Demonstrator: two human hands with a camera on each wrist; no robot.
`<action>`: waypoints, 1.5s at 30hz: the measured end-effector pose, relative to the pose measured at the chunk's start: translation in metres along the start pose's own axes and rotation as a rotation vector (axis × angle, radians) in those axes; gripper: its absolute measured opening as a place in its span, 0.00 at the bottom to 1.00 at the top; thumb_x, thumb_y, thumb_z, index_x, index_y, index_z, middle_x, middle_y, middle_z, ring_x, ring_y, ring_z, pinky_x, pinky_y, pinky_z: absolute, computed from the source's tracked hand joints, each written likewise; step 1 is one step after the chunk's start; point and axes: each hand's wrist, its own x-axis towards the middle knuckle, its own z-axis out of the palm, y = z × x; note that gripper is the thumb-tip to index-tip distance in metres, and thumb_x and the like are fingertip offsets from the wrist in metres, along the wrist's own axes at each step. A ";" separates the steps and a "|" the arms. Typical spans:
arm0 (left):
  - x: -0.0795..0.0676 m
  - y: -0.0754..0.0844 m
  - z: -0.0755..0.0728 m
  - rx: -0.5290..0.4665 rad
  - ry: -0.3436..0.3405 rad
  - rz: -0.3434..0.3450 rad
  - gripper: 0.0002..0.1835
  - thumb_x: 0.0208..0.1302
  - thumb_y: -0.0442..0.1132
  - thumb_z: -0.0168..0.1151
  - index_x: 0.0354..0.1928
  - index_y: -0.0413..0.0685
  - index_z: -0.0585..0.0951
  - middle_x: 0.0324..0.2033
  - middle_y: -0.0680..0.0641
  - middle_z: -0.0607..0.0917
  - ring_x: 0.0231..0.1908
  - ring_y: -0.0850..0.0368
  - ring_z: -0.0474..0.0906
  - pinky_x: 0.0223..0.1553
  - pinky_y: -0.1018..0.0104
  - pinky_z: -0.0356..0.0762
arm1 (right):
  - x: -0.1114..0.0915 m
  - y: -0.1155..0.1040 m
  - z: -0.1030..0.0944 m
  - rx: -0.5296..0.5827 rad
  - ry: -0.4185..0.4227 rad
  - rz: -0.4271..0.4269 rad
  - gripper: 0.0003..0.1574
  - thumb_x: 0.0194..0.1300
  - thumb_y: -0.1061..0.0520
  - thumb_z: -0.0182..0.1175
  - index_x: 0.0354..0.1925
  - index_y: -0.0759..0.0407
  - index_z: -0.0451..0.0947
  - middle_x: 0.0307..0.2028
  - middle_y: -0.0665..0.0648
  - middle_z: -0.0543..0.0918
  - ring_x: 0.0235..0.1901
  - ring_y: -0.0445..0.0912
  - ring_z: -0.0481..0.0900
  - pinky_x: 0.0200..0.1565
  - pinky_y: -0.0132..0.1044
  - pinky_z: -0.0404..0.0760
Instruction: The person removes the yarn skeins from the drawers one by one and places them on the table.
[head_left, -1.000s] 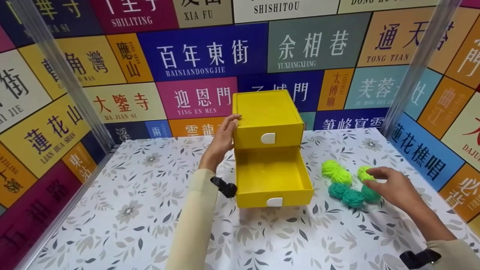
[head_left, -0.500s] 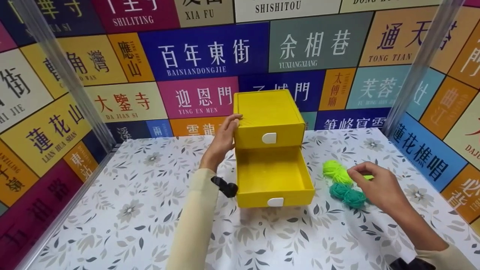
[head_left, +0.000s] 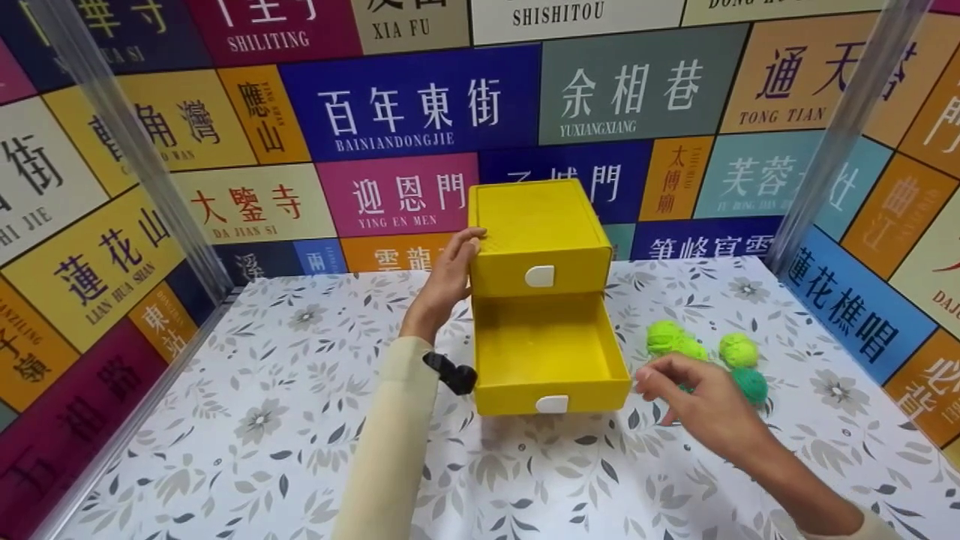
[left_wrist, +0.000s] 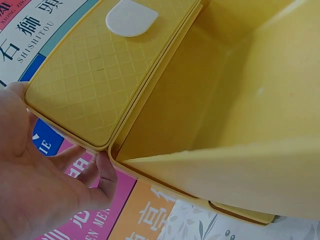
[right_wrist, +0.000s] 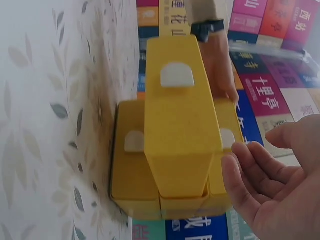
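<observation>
My left hand (head_left: 442, 281) rests against the left side of a yellow drawer cabinet (head_left: 536, 214), its thumb at the top edge. In the left wrist view, fingers (left_wrist: 104, 175) touch the cabinet's side. The middle drawer (head_left: 510, 400), with a white tab handle (head_left: 552, 404), is pulled out and has nothing in it. My right hand (head_left: 701, 401) hovers just right of this drawer's front corner, holding nothing, fingers loosely bent, as the right wrist view confirms. Beyond it lie lime yarn balls (head_left: 667, 337), another lime ball (head_left: 739, 350) and a teal ball (head_left: 750, 385); other teal balls are mostly hidden behind the hand.
A white tabletop with a leaf print (head_left: 300, 420) bears everything. The cabinet's top drawer (head_left: 495, 277) is closed, and a bottom drawer (right_wrist: 132, 175) shows closed in the right wrist view. Behind stands a wall of coloured signs (head_left: 405, 97), with clear posts (head_left: 847, 127) at the corners.
My right hand has moved left and nearer, from over the right-hand yarn balls to beside the pulled-out drawer. The left hand and the cabinet stay as they were.
</observation>
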 end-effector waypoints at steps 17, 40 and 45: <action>-0.001 0.001 0.000 0.022 -0.003 -0.002 0.20 0.80 0.52 0.41 0.67 0.62 0.69 0.72 0.48 0.65 0.70 0.48 0.65 0.70 0.34 0.62 | 0.006 0.010 0.045 0.352 -0.491 0.150 0.37 0.76 0.37 0.48 0.59 0.67 0.76 0.45 0.59 0.88 0.38 0.48 0.87 0.26 0.38 0.86; 0.000 -0.001 0.000 0.028 0.008 -0.015 0.20 0.80 0.53 0.40 0.67 0.63 0.69 0.74 0.49 0.63 0.71 0.48 0.64 0.70 0.34 0.62 | 0.017 0.016 0.068 0.620 -0.678 0.261 0.47 0.76 0.35 0.47 0.68 0.76 0.62 0.50 0.60 0.87 0.43 0.46 0.88 0.32 0.34 0.87; -0.001 0.000 0.000 0.032 0.011 -0.004 0.20 0.80 0.53 0.40 0.68 0.63 0.69 0.73 0.49 0.64 0.71 0.48 0.64 0.70 0.34 0.63 | 0.020 0.019 0.073 0.682 -0.651 0.301 0.43 0.75 0.35 0.49 0.67 0.71 0.65 0.45 0.56 0.89 0.39 0.44 0.88 0.31 0.33 0.87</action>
